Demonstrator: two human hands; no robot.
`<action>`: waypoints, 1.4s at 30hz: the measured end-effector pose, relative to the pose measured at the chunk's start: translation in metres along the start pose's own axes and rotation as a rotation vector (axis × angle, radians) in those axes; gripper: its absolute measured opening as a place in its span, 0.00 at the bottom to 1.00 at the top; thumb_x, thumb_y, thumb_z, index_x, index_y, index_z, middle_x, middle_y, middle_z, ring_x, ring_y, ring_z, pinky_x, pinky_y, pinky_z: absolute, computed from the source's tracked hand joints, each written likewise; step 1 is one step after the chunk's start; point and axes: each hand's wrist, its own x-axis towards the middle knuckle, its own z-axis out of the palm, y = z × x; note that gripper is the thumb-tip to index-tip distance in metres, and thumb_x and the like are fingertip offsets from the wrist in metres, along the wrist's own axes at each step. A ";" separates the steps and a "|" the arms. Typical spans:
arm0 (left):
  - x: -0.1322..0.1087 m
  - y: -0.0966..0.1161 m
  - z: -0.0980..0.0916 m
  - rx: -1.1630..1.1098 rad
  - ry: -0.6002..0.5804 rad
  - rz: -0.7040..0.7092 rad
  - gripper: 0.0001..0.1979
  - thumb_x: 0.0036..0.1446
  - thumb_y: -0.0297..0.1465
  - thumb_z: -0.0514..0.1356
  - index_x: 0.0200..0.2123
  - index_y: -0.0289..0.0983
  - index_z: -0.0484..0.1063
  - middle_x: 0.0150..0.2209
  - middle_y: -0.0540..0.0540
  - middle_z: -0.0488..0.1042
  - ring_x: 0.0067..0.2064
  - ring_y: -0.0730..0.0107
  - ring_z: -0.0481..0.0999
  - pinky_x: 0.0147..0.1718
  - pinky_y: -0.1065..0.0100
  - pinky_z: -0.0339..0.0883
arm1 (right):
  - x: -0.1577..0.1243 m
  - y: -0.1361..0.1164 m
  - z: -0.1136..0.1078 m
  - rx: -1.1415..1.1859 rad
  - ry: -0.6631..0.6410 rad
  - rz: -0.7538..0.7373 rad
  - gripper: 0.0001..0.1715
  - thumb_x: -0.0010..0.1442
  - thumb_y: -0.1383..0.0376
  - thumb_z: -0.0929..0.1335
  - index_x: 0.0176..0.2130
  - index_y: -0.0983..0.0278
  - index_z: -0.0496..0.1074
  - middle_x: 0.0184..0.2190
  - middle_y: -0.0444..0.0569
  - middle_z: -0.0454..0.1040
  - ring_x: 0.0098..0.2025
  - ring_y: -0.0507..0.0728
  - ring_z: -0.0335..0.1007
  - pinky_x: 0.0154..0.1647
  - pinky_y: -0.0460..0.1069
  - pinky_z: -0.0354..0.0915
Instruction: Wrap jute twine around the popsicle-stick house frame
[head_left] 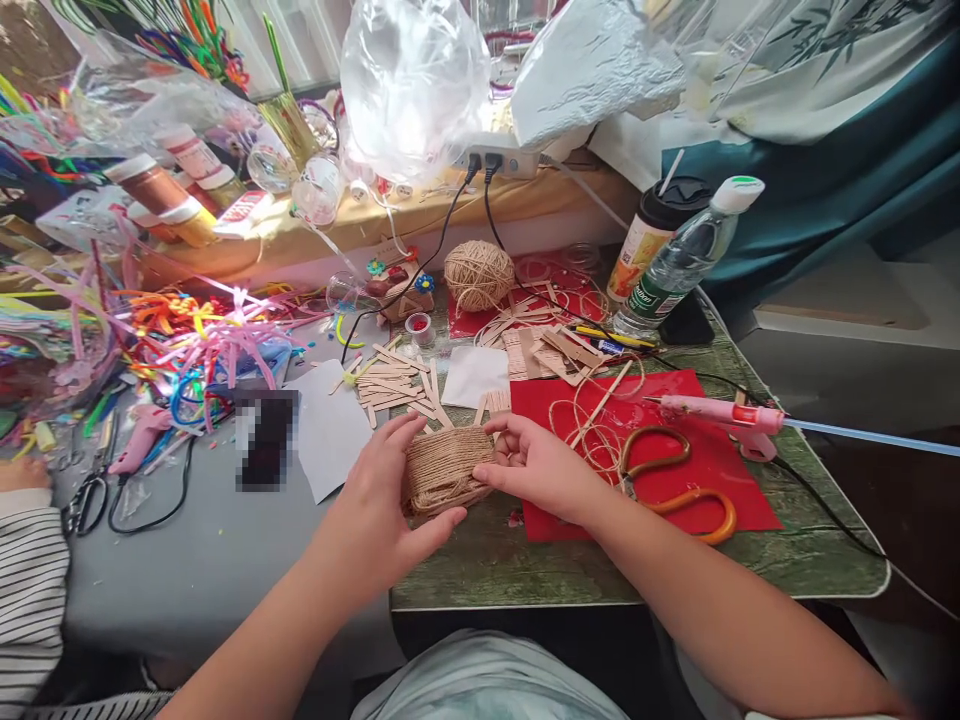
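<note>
A small block wrapped in brown twine [448, 468] sits near the table's front edge, between my hands. My left hand [382, 495] lies along its left side, fingers and thumb spread around it. On the right, my right hand [532, 462] pinches the block's right edge with thumb and fingers. Loose twine [592, 440] curls over a red sheet [555, 510] beside my right hand. Behind the block lie wooden sticks [390, 385], a white paper square [474, 375] and a ball of twine [480, 275].
Orange-handled scissors [709, 505] and a pink glue gun [720, 410] lie on the right. Farther back stand a water bottle [675, 270] and a cup [645, 240]. At far left, another person's striped sleeve [30, 580] rests near black scissors [91, 500].
</note>
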 end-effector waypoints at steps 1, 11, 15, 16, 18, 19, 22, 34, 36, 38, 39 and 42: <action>0.004 0.006 -0.008 0.046 -0.045 0.021 0.45 0.60 0.42 0.71 0.74 0.45 0.53 0.69 0.34 0.66 0.69 0.40 0.69 0.65 0.40 0.69 | -0.001 -0.001 0.001 -0.009 0.002 -0.004 0.33 0.57 0.55 0.80 0.55 0.61 0.68 0.29 0.36 0.66 0.31 0.51 0.66 0.36 0.48 0.64; 0.012 0.017 -0.020 0.143 -0.054 0.125 0.41 0.61 0.40 0.71 0.72 0.46 0.56 0.63 0.37 0.75 0.61 0.46 0.78 0.57 0.47 0.76 | -0.002 0.000 0.006 -0.050 0.006 -0.022 0.34 0.57 0.54 0.79 0.55 0.61 0.67 0.29 0.36 0.65 0.30 0.51 0.63 0.32 0.47 0.62; 0.018 0.017 -0.017 0.196 -0.121 0.109 0.42 0.58 0.34 0.71 0.72 0.44 0.57 0.60 0.37 0.77 0.58 0.45 0.79 0.54 0.47 0.77 | -0.003 -0.001 0.009 -0.012 0.017 -0.050 0.34 0.56 0.54 0.80 0.55 0.62 0.68 0.29 0.36 0.64 0.30 0.51 0.63 0.32 0.47 0.62; 0.018 0.016 -0.017 0.196 -0.125 0.098 0.41 0.58 0.34 0.71 0.71 0.44 0.58 0.60 0.38 0.77 0.58 0.45 0.79 0.53 0.48 0.78 | -0.004 -0.003 0.008 0.011 0.003 -0.052 0.35 0.56 0.54 0.80 0.55 0.62 0.68 0.29 0.36 0.64 0.30 0.51 0.63 0.32 0.47 0.62; 0.016 0.012 -0.019 0.172 -0.117 0.068 0.40 0.58 0.33 0.69 0.70 0.44 0.59 0.61 0.38 0.76 0.60 0.45 0.78 0.55 0.48 0.77 | -0.004 -0.006 0.005 0.070 -0.034 -0.068 0.35 0.56 0.54 0.80 0.56 0.63 0.68 0.29 0.36 0.64 0.30 0.50 0.62 0.32 0.47 0.61; 0.013 0.009 -0.020 0.148 -0.111 0.050 0.39 0.58 0.33 0.69 0.71 0.44 0.59 0.63 0.38 0.75 0.61 0.45 0.77 0.57 0.47 0.76 | -0.005 -0.008 0.002 0.102 -0.059 -0.085 0.36 0.57 0.53 0.80 0.56 0.63 0.68 0.29 0.36 0.65 0.29 0.50 0.62 0.32 0.47 0.61; 0.004 -0.001 -0.018 0.035 -0.097 -0.018 0.41 0.59 0.33 0.68 0.73 0.47 0.56 0.68 0.39 0.70 0.66 0.47 0.73 0.63 0.46 0.72 | -0.009 -0.013 -0.005 0.173 -0.106 -0.158 0.33 0.59 0.52 0.79 0.56 0.63 0.71 0.29 0.37 0.65 0.29 0.50 0.62 0.33 0.47 0.62; -0.003 -0.003 0.020 -0.432 0.118 -0.124 0.37 0.59 0.28 0.67 0.70 0.45 0.61 0.68 0.37 0.67 0.67 0.49 0.71 0.66 0.48 0.69 | -0.025 -0.027 -0.021 -0.169 -0.017 -0.607 0.06 0.69 0.61 0.73 0.43 0.61 0.80 0.35 0.49 0.73 0.33 0.54 0.69 0.29 0.48 0.64; -0.002 -0.004 0.029 -0.537 0.099 -0.168 0.36 0.59 0.29 0.68 0.68 0.44 0.62 0.66 0.37 0.68 0.63 0.51 0.75 0.62 0.51 0.73 | -0.026 -0.029 -0.023 -0.224 -0.019 -0.665 0.03 0.68 0.64 0.73 0.42 0.61 0.81 0.36 0.49 0.74 0.33 0.53 0.69 0.28 0.47 0.65; -0.003 -0.006 0.040 -0.616 0.076 -0.196 0.35 0.59 0.29 0.68 0.67 0.44 0.62 0.64 0.37 0.69 0.59 0.54 0.78 0.58 0.54 0.76 | -0.026 -0.029 -0.023 -0.267 0.004 -0.691 0.03 0.67 0.68 0.73 0.41 0.61 0.81 0.37 0.49 0.73 0.32 0.52 0.69 0.28 0.46 0.65; -0.003 -0.007 0.045 -0.645 0.067 -0.201 0.34 0.59 0.30 0.68 0.66 0.44 0.61 0.63 0.38 0.70 0.58 0.55 0.79 0.56 0.55 0.77 | -0.026 -0.029 -0.023 -0.278 0.023 -0.685 0.04 0.67 0.69 0.73 0.41 0.61 0.80 0.38 0.49 0.73 0.32 0.52 0.68 0.28 0.46 0.65; -0.008 -0.015 0.056 -0.680 0.038 -0.205 0.33 0.59 0.30 0.68 0.65 0.44 0.59 0.61 0.39 0.70 0.55 0.58 0.80 0.52 0.59 0.79 | -0.024 -0.026 -0.019 -0.293 0.049 -0.627 0.04 0.65 0.70 0.73 0.39 0.61 0.79 0.39 0.48 0.72 0.31 0.51 0.67 0.27 0.45 0.65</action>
